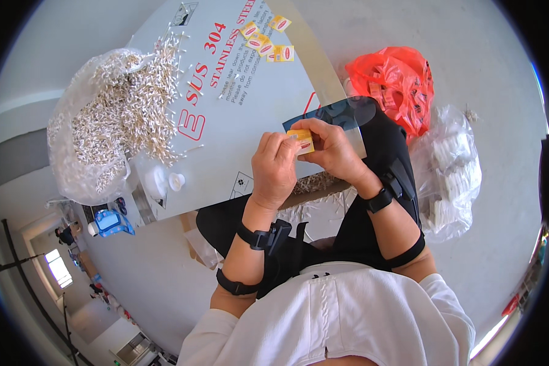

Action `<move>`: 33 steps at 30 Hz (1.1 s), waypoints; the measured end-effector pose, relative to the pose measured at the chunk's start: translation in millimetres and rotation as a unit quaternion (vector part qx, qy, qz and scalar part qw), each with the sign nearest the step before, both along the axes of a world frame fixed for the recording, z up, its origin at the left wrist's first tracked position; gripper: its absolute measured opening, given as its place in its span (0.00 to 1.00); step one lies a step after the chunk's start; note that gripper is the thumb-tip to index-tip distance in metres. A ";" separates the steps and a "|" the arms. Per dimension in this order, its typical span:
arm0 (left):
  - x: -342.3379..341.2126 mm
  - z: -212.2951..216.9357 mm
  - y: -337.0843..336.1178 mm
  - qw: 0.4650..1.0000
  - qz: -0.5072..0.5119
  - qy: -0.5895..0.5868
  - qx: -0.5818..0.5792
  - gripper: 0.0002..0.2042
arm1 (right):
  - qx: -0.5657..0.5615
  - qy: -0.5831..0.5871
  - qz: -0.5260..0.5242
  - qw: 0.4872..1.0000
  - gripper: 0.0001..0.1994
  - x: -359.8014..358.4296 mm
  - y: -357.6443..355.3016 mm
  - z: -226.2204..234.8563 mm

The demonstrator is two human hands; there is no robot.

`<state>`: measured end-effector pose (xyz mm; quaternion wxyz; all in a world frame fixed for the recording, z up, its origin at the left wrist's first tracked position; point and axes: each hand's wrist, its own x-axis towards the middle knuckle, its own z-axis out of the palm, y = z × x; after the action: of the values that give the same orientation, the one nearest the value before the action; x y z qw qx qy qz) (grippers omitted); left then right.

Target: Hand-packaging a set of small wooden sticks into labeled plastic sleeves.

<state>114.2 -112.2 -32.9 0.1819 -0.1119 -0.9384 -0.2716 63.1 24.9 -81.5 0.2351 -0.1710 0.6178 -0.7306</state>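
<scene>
A small yellow-and-white packet is held up over the table's near edge, between my two hands. My right hand grips its right side between thumb and bent forefinger. At its left end, the fingers of my left hand are pinched together against it, and their tips partly hide that end. Several similar yellow packets lie at the far side of the table. To the left, a heap of cotton swabs spills from a clear plastic bag onto the tabletop.
The grey table has printed film on it. White round plastic pieces sit near its left corner. On my lap side is a box of swabs. A red plastic bag and a clear bag of white packs lie to the right.
</scene>
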 end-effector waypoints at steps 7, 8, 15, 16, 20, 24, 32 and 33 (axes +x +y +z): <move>0.0 -0.8 -1.5 0.999 -0.006 -0.025 0.045 0.05 | -0.004 -0.018 -0.007 1.000 0.23 -0.7 -0.1 -4.2; 1.0 -1.2 -2.4 0.998 -0.009 -0.038 0.056 0.06 | -0.003 -0.019 -0.006 1.000 0.23 -1.5 0.4 -3.9; 2.6 2.7 -11.0 0.994 -0.042 -0.075 0.063 0.15 | 0.007 -0.020 0.016 1.000 0.25 -4.9 2.9 -5.4; 2.6 1.3 -12.3 0.995 -0.047 -0.067 0.049 0.14 | 0.026 0.009 0.017 0.999 0.25 -4.5 2.4 -5.7; 5.5 -1.0 -13.5 0.998 -0.044 -0.033 -0.020 0.10 | 0.028 0.005 0.030 0.999 0.24 -5.6 2.5 -5.0; 4.2 -4.2 -12.3 0.998 -0.013 -0.046 0.040 0.09 | 0.044 0.023 0.031 0.998 0.24 -5.0 1.5 -5.7; -3.2 5.7 -20.9 0.972 -0.006 -0.153 0.179 0.02 | 0.009 -0.010 0.056 0.998 0.23 -3.0 2.3 -0.7; -3.1 6.0 -20.5 0.972 -0.005 -0.153 0.180 0.02 | 0.007 -0.054 0.075 0.996 0.23 -3.0 2.5 1.0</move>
<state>111.1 -132.7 -26.9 0.0517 -0.0394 -0.8904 -0.4506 60.1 27.4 -80.5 0.3237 -0.1755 0.5948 -0.7145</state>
